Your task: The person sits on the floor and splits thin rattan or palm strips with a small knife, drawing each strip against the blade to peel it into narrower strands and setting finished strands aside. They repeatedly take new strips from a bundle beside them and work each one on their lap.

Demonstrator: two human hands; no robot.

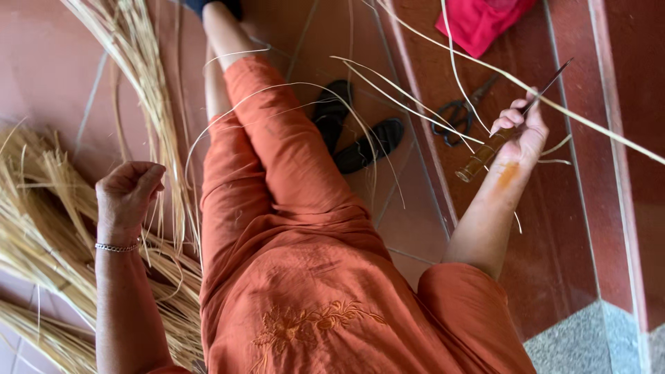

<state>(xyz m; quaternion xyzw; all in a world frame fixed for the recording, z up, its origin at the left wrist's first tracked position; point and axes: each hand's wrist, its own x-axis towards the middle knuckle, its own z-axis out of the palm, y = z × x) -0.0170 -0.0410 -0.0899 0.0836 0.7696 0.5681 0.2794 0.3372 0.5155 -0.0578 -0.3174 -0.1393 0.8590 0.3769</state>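
My left hand (128, 190) is closed in a fist over thin pale straw strands (291, 90) that arc across my orange-clad legs (277, 173). My right hand (521, 131) grips a tool with a ribbed amber handle (481, 161) and a thin dark blade (554, 77) pointing up to the right. A long pale strand (589, 125) runs past that hand, and it appears pinched against the tool. A bracelet (118, 246) circles my left wrist.
Bundles of straw (48, 235) lie on the floor at the left. A pair of dark sandals (353, 131) sits by my legs. Black scissors (457, 114) and a red cloth (481, 21) lie on the red tiled step at the right.
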